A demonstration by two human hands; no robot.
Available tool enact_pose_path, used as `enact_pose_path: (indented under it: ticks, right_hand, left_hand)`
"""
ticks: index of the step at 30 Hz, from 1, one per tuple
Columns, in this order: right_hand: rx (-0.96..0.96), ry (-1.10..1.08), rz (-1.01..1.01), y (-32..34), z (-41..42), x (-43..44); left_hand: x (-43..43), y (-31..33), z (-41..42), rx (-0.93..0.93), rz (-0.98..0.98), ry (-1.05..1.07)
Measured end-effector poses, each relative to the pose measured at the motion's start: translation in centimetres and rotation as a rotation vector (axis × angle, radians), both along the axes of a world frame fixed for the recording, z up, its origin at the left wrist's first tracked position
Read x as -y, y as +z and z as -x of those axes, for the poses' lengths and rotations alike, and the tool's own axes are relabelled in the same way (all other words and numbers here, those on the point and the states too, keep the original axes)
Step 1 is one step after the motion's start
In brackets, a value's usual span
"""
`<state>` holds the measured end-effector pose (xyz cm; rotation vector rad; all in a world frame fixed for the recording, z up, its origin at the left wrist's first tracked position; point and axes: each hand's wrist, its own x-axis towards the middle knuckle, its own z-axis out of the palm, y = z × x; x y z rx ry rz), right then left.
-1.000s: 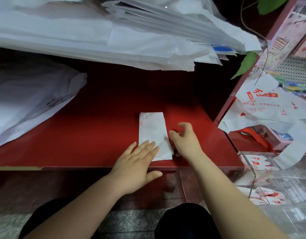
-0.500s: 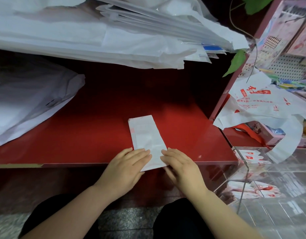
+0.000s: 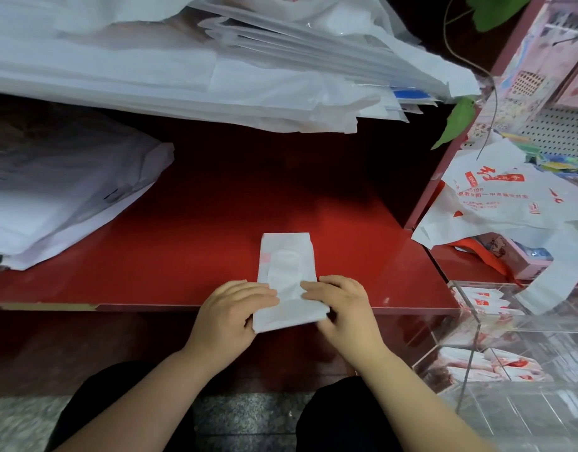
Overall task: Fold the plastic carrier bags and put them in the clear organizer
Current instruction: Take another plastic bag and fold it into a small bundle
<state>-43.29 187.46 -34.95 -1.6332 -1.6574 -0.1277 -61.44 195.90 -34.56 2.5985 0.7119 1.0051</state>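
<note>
1. Both hands have closed on the near end of the folded bag since half a second ago, when they lay flatter on it. The strip, then skewed leftward at its far end, now runs straighter.
2. Head view: the left hand pinches the near-left corner and the right hand the near-right corner. The fingers are curled over the top, and the thumbs seem tucked beneath. Neither hand is free.
3. The bag lies on the red shelf close to the front edge, with its near end raised and jutting past that edge toward the person.
4. Its long axis runs straight away from the person, with the far short end pointing at the back of the shelf. The grip is at the near short end, so the rest of the strip lies directly ahead, equally near to each hand. The next fold would likely carry the near end forward along that axis.
5. The clear organizer stands low to the right, nearer the right hand, with folded bags already inside. An unfolded printed bag drapes above it.
</note>
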Motion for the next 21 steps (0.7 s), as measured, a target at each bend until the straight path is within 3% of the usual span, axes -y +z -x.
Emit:
enact_pose_path:
  ticks: [5, 8, 13, 21]
  right_hand:
    - [-0.138, -0.088, -0.060, 0.3, 0.6, -0.1]
    - [-0.310, -0.118, -0.014, 1.0, 1.1, -0.3]
    - [-0.458, -0.243, 0.090, 1.8, 1.7, -1.0]
    - [-0.300, -0.500, 0.208, 2.7, 2.9, -2.6]
  left_hand:
    - [0.7, 1.3, -0.4, 0.168, 0.408, 0.178]
    - [0.6, 2.4, -1.1, 0.213, 0.602, 0.168]
    - [0.3, 2.8, -2.4, 0.191, 0.608, 0.233]
    - [0.2, 3.2, -3.9, 0.170, 0.602, 0.404]
